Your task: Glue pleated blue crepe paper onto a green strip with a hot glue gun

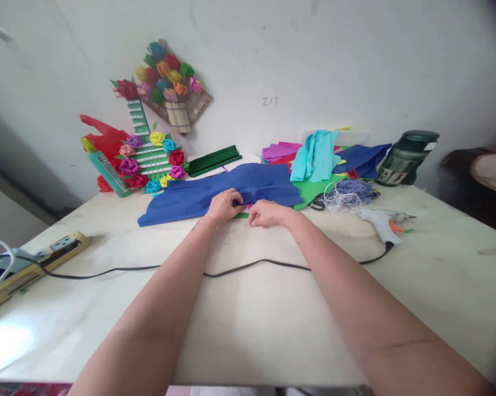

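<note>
My left hand and my right hand are close together at the near edge of a blue crepe paper sheet lying on the table. Both hands have their fingers curled in a pinch on a small piece between them, with a bit of pink and green showing; I cannot make out what it is. A black cable runs across the table under my forearms.
A white glue gun lies to the right, beside a tangle of thread. Coloured paper sheets and a dark green bottle sit at the back. Paper-flower decorations lean on the wall. A power strip lies at the left.
</note>
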Action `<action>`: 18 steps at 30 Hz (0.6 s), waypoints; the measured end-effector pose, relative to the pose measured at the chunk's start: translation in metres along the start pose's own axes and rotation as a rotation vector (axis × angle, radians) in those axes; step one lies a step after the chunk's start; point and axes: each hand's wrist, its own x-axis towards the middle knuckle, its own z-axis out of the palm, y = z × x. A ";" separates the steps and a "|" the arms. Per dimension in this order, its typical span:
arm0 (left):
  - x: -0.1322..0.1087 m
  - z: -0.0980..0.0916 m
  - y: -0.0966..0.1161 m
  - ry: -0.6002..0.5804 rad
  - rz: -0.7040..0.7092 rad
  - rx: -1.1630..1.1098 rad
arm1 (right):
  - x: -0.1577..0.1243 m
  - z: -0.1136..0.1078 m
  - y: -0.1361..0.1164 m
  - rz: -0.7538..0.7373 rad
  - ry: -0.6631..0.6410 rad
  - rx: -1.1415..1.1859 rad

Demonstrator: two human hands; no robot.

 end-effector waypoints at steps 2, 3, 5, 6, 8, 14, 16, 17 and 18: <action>0.000 0.000 0.000 -0.005 -0.003 -0.006 | -0.001 0.001 -0.001 0.012 0.005 0.014; 0.001 0.000 -0.001 -0.008 -0.005 -0.010 | -0.002 0.001 -0.002 0.020 0.009 0.026; 0.001 0.000 -0.002 -0.016 -0.010 -0.021 | -0.002 0.001 -0.001 0.029 0.044 0.045; 0.001 0.000 -0.003 -0.019 -0.011 -0.028 | -0.002 0.001 0.000 0.028 0.088 0.043; 0.002 0.001 -0.004 -0.018 -0.004 -0.039 | -0.001 0.001 0.003 0.025 0.227 0.004; 0.003 0.001 -0.006 -0.021 0.015 -0.042 | 0.009 0.010 0.008 0.099 0.492 -0.257; 0.002 -0.002 -0.005 -0.031 0.027 -0.038 | 0.013 0.014 0.008 0.124 0.506 -0.311; 0.002 -0.003 -0.004 -0.037 0.036 -0.032 | 0.014 0.016 0.008 0.135 0.515 -0.331; 0.002 -0.004 -0.003 -0.043 0.043 -0.023 | 0.016 0.018 0.007 0.146 0.523 -0.346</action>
